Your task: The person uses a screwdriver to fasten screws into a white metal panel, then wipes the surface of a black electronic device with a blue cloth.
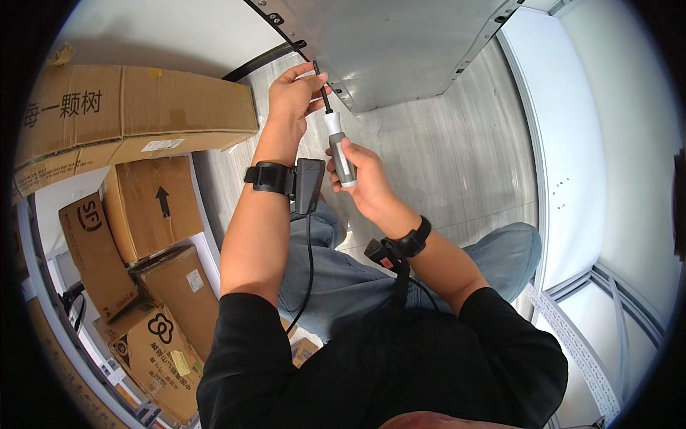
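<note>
My right hand point(363, 177) is wrapped round the grey and white handle of a screwdriver point(343, 159), whose dark shaft points away from me. The fingers of my left hand point(291, 94) close round that shaft near its tip. Whether they also pinch a small screw there is too small to tell. Both hands are beside the near left edge of a large grey metal panel point(400, 50), which has holes and dark fittings along its edges. The screwdriver's tip lies close to this edge; contact cannot be made out.
A long cardboard box point(193, 107) lies at the left, near my left forearm. Below it, several brown cartons point(161, 207) fill a metal rack. A white panel point(572, 143) and a perforated metal upright point(575, 350) stand at the right. Cables hang from the wrist-worn devices point(309, 187).
</note>
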Available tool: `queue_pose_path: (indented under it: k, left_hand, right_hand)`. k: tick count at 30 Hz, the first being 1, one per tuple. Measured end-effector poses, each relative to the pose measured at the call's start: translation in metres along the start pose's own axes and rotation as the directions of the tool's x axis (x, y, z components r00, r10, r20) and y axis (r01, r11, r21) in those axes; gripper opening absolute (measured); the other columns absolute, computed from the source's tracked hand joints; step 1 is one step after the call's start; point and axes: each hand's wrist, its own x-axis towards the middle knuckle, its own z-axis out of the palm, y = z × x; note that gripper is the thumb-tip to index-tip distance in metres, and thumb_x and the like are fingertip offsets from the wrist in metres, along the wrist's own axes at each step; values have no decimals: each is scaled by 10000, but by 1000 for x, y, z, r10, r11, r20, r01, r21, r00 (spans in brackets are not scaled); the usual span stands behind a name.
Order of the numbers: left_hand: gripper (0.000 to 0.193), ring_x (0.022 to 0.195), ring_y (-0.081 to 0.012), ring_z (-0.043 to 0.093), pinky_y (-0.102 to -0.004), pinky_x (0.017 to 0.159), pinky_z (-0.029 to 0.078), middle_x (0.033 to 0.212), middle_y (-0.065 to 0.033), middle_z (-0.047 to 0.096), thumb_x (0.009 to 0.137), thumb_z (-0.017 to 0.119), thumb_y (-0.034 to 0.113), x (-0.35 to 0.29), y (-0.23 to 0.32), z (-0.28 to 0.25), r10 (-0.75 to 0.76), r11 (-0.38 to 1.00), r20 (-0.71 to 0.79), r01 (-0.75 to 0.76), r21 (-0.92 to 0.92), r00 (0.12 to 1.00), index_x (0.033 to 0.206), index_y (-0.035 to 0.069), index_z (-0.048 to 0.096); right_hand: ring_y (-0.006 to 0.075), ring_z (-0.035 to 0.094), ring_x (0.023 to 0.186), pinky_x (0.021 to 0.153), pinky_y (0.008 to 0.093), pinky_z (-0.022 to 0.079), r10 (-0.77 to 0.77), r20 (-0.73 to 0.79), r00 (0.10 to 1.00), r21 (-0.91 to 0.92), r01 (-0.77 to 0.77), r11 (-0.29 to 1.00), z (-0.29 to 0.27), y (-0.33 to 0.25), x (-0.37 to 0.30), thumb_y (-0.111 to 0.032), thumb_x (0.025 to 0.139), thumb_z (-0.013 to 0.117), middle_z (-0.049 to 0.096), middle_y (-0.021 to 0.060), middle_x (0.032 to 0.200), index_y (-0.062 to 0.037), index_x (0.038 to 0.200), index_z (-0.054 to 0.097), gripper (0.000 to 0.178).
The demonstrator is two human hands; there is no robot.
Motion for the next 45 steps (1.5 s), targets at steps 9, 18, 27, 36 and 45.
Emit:
queue_pose_path:
  k: [9, 18, 27, 36, 45]
  left_hand:
    - [376, 721, -201, 677, -303, 562, 543, 967, -138, 670, 866, 621, 13, -2, -5, 0, 20, 994, 33, -16, -103, 999, 1223, -18, 508]
    - [301, 712, -178, 669, -283, 570, 494, 949, -103, 675, 861, 613, 26, 0, -3, 6, 7, 999, -45, -9, -52, 999, 1155, 7, 555]
    - [237, 850, -178, 662, -303, 732, 513, 1010, -99, 680, 930, 514, 67, 9, -1, 4, -22, 985, -51, 13, -174, 998, 1146, -13, 568]
    - [189, 844, -157, 664, -265, 722, 512, 987, -89, 688, 921, 537, 45, 13, -3, 6, -20, 983, -64, 8, -183, 998, 1096, 5, 593]
    - [254, 831, -183, 653, -269, 694, 509, 1010, -108, 660, 894, 495, 21, 6, -8, 8, 8, 963, -39, -19, -270, 999, 1138, -25, 551]
  right_hand:
    - [148, 565, 674, 583, 301, 417, 34, 13, 999, 116, -35, 993, 3, -2, -2, -343, 935, 576, 577, 31, 803, -79, 1035, 530, 286]
    - [177, 587, 708, 619, 318, 445, -130, -72, 989, 28, 132, 991, 0, 5, 1, -278, 934, 591, 585, 61, 862, -18, 1055, 533, 293]
    - [203, 598, 667, 592, 322, 455, -16, 5, 1000, 87, 16, 996, -7, 1, -3, -345, 1023, 410, 607, 85, 887, -48, 1072, 533, 326]
    - [197, 609, 619, 540, 320, 464, -65, 23, 998, 64, 64, 996, -18, -1, -6, -352, 1031, 383, 604, 95, 854, -70, 1096, 478, 305]
    - [205, 601, 584, 515, 313, 450, -66, 45, 997, 32, 65, 997, -39, -11, -18, -324, 1042, 352, 603, 112, 856, -52, 1095, 474, 303]
